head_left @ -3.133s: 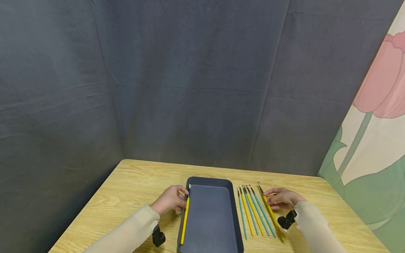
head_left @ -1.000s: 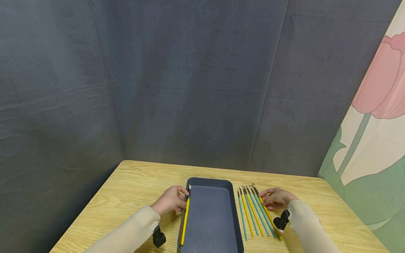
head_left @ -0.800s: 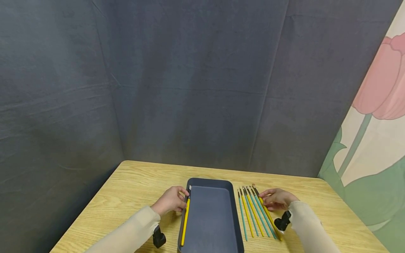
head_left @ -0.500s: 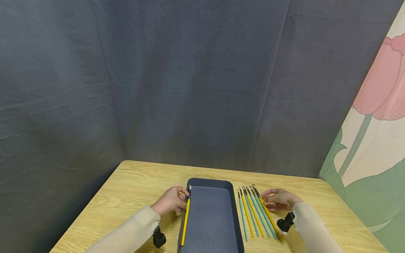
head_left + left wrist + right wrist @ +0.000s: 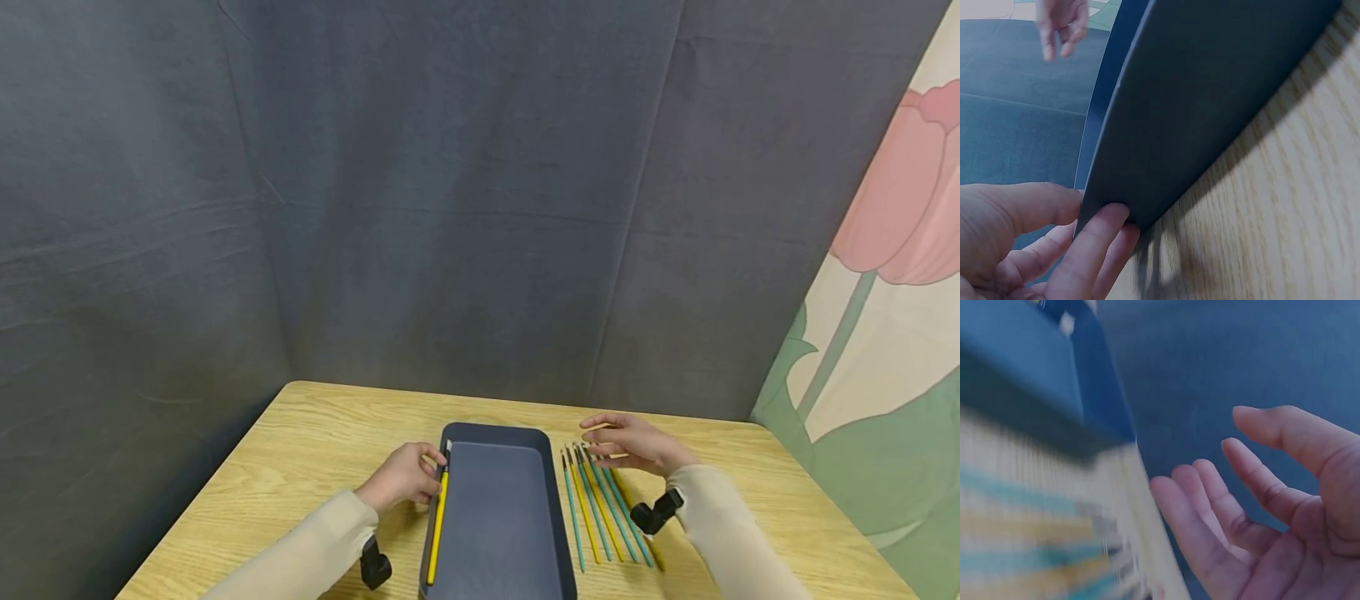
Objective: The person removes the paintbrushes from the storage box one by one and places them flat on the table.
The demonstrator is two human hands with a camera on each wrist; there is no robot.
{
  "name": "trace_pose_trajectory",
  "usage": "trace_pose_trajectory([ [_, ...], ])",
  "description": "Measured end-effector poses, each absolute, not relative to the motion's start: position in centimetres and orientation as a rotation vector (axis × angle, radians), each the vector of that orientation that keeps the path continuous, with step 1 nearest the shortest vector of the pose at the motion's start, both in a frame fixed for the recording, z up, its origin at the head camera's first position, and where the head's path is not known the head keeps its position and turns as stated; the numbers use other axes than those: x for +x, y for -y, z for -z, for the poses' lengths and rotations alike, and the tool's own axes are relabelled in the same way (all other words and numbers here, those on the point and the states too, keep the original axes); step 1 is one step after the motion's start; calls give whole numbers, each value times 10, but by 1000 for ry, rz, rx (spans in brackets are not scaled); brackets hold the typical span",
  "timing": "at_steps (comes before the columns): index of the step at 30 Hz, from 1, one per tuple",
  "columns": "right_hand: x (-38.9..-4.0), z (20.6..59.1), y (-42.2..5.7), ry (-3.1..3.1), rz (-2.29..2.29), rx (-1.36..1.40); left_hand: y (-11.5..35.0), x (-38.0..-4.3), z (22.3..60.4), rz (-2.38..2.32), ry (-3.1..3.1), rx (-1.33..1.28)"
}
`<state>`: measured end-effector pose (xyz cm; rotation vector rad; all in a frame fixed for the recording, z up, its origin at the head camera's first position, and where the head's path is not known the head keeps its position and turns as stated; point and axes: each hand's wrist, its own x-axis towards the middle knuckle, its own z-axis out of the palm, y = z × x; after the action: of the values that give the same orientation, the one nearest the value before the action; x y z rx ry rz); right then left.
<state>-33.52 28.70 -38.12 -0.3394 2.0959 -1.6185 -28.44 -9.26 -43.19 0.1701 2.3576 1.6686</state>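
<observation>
My left hand (image 5: 402,477) grips the left wall of a dark rectangular tray (image 5: 498,517); in the left wrist view its fingers (image 5: 1088,250) press the tray's outer side while the thumb reaches the rim. Inside the tray, along that same wall, lies one yellow paintbrush (image 5: 438,525). My right hand (image 5: 633,442) holds nothing and hovers with spread fingers over the bristle ends of several paintbrushes. These lie side by side on the table, teal ones (image 5: 573,517) alternating with yellow ones (image 5: 588,521). The rightmost yellow brush is partly hidden under the right hand and wrist.
The wooden table (image 5: 330,433) carries the tray at its front middle, with the brush row just right of it. Dark cloth (image 5: 465,208) hangs behind the table and at the left. A curtain with a tulip print (image 5: 900,250) hangs at the right.
The right hand slid the rightmost yellow brush left against the row, then let it go, rose and moved left and away over the bristle ends. The left hand and tray stayed put.
</observation>
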Motion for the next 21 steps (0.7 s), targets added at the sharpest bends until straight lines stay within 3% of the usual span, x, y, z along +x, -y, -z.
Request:
trace_pose_trajectory([
  [9, -319, 366, -200, -1880, 1763, -378, 93, -285, 432, -1668, -2352, 163],
  [21, -306, 391, -115, -1940, 1603, -218, 94, -286, 431, -1663, -2345, 159],
])
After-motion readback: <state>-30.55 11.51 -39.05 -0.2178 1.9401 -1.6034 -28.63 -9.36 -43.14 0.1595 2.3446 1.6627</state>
